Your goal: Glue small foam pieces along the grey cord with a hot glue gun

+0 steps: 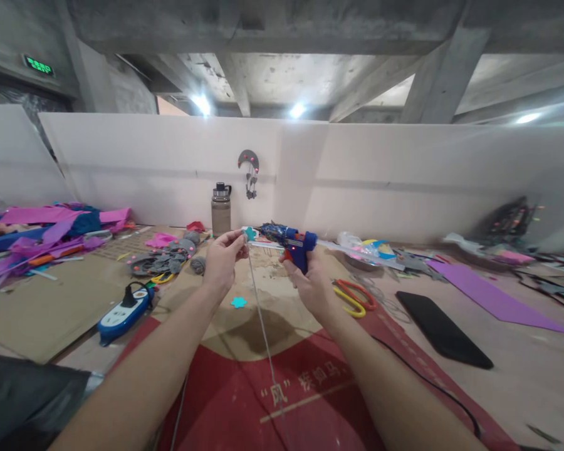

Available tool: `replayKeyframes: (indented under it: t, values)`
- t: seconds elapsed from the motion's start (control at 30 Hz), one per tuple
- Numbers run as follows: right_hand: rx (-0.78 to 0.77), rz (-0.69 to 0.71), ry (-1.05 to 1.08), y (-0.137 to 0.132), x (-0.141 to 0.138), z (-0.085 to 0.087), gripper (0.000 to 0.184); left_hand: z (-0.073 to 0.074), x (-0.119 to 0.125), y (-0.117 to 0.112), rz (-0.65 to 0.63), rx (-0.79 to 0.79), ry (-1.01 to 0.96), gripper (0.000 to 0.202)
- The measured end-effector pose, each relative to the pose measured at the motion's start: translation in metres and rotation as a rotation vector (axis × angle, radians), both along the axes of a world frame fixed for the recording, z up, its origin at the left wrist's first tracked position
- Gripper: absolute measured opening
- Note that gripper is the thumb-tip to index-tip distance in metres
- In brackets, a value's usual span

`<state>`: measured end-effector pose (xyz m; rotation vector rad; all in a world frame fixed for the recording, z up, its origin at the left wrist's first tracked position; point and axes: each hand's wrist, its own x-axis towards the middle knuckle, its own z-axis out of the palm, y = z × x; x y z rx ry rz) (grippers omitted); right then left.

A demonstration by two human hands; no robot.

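Between the fingertips of my left hand [224, 258] is a small teal flower-shaped cutout [250, 233], raised above the table. A thin grey string [262, 316] hangs down from beside it toward me. My right hand [314, 280] is wrapped round the handle of a blue hot glue gun [299, 243]. Its dark, glue-crusted nozzle points left, close to the cutout; whether they touch I cannot tell. A clear glue stick [338, 248] sticks out of the gun's back. Below my hands, a second turquoise flower cutout [238, 302] lies flat on the cardboard.
A blue-and-white power strip [125, 313] lies left, near grey felt pieces [169, 255]. Orange-and-yellow scissors [356, 297], a black phone [442, 329] and a purple sheet [493, 293] lie right. A bottle [221, 212] stands at the back, by a moon ornament [249, 160] on the white partition.
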<state>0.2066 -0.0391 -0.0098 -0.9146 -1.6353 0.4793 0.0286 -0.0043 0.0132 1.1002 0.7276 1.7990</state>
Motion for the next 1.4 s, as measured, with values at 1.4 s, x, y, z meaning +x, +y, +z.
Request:
replayKeyframes:
  t: [1.4]
  values:
    - [0.136, -0.134, -0.267, -0.0072, -0.0038, 0.0006, 0.031, -0.0043, 0.0058, 0.0006, -0.016, 0.042, 0.081, 0.019]
